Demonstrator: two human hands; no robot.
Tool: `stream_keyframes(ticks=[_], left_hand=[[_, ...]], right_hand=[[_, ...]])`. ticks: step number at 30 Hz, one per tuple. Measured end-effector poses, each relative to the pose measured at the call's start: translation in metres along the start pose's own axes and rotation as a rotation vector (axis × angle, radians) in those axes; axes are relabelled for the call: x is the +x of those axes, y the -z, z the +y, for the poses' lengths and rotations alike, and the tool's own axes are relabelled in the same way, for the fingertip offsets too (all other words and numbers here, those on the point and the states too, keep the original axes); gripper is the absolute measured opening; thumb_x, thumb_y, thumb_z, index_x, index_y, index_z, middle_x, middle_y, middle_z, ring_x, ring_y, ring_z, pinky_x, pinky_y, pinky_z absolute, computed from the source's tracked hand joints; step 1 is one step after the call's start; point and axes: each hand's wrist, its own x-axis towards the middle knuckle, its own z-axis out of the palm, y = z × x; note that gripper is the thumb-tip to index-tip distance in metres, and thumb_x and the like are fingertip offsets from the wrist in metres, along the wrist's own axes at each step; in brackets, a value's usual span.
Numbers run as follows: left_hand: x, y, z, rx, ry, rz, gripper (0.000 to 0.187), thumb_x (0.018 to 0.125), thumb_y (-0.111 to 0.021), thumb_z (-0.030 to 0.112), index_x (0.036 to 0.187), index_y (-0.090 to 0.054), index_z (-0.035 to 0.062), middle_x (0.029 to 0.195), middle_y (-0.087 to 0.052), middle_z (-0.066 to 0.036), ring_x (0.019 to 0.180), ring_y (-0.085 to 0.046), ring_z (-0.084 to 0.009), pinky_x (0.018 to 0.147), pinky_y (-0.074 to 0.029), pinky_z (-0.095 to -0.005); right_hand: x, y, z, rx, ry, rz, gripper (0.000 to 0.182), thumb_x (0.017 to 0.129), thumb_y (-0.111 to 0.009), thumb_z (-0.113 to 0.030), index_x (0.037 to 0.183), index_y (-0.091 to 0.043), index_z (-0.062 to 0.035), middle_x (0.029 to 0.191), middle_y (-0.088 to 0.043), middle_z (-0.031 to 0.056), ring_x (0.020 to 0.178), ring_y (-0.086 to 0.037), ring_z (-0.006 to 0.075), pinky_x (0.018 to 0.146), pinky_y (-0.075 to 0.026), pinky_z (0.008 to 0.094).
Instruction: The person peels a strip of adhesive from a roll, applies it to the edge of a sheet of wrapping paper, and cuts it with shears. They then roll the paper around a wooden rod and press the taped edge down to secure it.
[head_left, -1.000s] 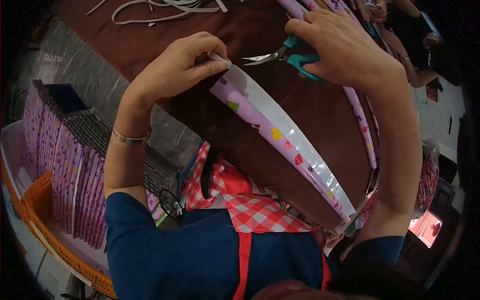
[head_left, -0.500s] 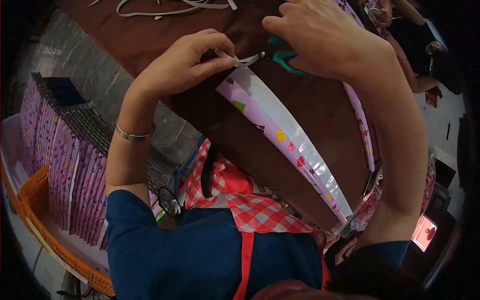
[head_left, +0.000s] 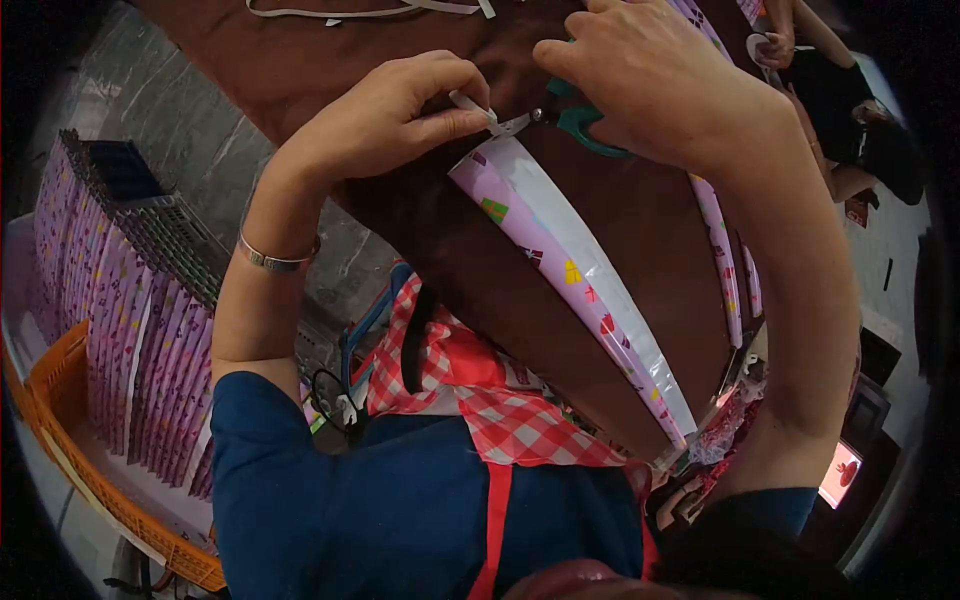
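Note:
My left hand pinches a narrow white strip at the upper end of a long folded sheet. That pink, gift-patterned sheet lies on the brown table cover, with a shiny white band along its right side. My right hand is wrapped round green-handled scissors. The metal blades point left and meet the white strip right by my left fingertips. How far the blades are parted I cannot make out. Part of the scissor handles is hidden by my right hand.
More pink patterned strips lie to the right. Loose white tape is at the far edge. An orange crate with several stacked pink pieces stands at left. Another person's hand holds a white roll at upper right.
Both hands and the sheet's upper end sit slightly further right in view. The scissor handles have swung more into sight, and the blades are closer to my left fingertips.

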Motion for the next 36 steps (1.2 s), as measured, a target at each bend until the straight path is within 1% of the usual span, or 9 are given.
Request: stream_keyframes(ticks=[13, 22, 23, 26, 28, 32, 34, 36], left_hand=[[0.004, 0.0, 0.0, 0.014, 0.004, 0.003, 0.021, 0.095, -0.065, 0.018, 0.109, -0.061, 0.0022, 0.098, -0.061, -0.007, 0.09, -0.061, -0.0157, 0.08, -0.051, -0.0302], [0.005, -0.001, 0.001, -0.013, -0.003, 0.003, 0.021, 0.095, -0.064, 0.018, 0.108, -0.061, 0.0021, 0.098, -0.061, -0.007, 0.09, -0.061, -0.0157, 0.08, -0.051, -0.0297], [0.005, -0.001, 0.001, -0.013, -0.003, 0.003, 0.021, 0.095, -0.064, 0.018, 0.108, -0.061, 0.0021, 0.098, -0.061, -0.007, 0.09, -0.061, -0.0157, 0.08, -0.051, -0.0297], [0.004, -0.001, 0.0, 0.022, -0.02, 0.02, 0.021, 0.095, -0.064, 0.018, 0.109, -0.061, 0.0023, 0.097, -0.061, -0.006, 0.09, -0.06, -0.0147, 0.08, -0.05, -0.0291], [0.003, -0.002, 0.0, -0.025, 0.03, 0.019, 0.02, 0.096, -0.063, 0.017, 0.11, -0.061, 0.0024, 0.097, -0.061, -0.006, 0.09, -0.059, -0.0137, 0.08, -0.05, -0.0287], [0.001, -0.004, -0.002, -0.017, 0.053, 0.032, 0.02, 0.097, -0.062, 0.017, 0.11, -0.061, 0.0019, 0.1, -0.062, -0.005, 0.091, -0.059, -0.0132, 0.081, -0.05, -0.0291], [-0.002, -0.005, 0.001, -0.258, 0.18, 0.066, 0.021, 0.098, -0.06, 0.017, 0.111, -0.061, 0.0012, 0.104, -0.063, -0.004, 0.095, -0.059, -0.0125, 0.084, -0.05, -0.0288], [-0.004, -0.008, -0.008, -0.232, 0.168, 0.079, 0.021, 0.098, -0.06, 0.017, 0.111, -0.061, 0.0011, 0.108, -0.063, -0.004, 0.097, -0.058, -0.0118, 0.086, -0.049, -0.0286]], right_hand=[[-0.011, -0.009, 0.014, -0.025, -0.004, 0.005, 0.055, 0.075, -0.075, -0.02, 0.125, -0.054, -0.0082, 0.104, -0.061, 0.0123, 0.104, -0.059, 0.0319, 0.09, -0.046, 0.0429], [-0.016, -0.016, 0.028, -0.04, -0.011, 0.011, 0.057, 0.076, -0.075, -0.021, 0.128, -0.053, -0.0085, 0.106, -0.061, 0.0126, 0.105, -0.059, 0.0322, 0.091, -0.047, 0.0429], [-0.016, -0.016, 0.022, -0.042, -0.011, 0.013, 0.057, 0.076, -0.075, -0.021, 0.128, -0.053, -0.0086, 0.106, -0.061, 0.0127, 0.105, -0.059, 0.0323, 0.091, -0.047, 0.0429], [-0.024, -0.02, 0.027, -0.045, -0.016, 0.014, 0.058, 0.077, -0.075, -0.021, 0.129, -0.053, -0.0087, 0.106, -0.061, 0.0128, 0.106, -0.059, 0.0324, 0.091, -0.047, 0.0429], [-0.02, -0.022, 0.018, -0.045, -0.02, 0.016, 0.059, 0.077, -0.075, -0.022, 0.129, -0.053, -0.0088, 0.106, -0.061, 0.0129, 0.106, -0.059, 0.0325, 0.091, -0.047, 0.0429], [-0.019, -0.024, 0.009, -0.049, -0.033, 0.022, 0.06, 0.077, -0.075, -0.022, 0.131, -0.052, -0.0089, 0.107, -0.061, 0.013, 0.106, -0.059, 0.0326, 0.091, -0.047, 0.0429], [-0.013, -0.023, -0.005, -0.053, -0.044, 0.027, 0.06, 0.077, -0.075, -0.023, 0.131, -0.052, -0.009, 0.107, -0.061, 0.0131, 0.106, -0.059, 0.0327, 0.092, -0.047, 0.0429], [-0.009, -0.027, -0.013, -0.051, -0.064, 0.035, 0.061, 0.077, -0.075, -0.023, 0.132, -0.052, -0.0091, 0.108, -0.061, 0.0132, 0.106, -0.059, 0.0327, 0.092, -0.047, 0.0429]])
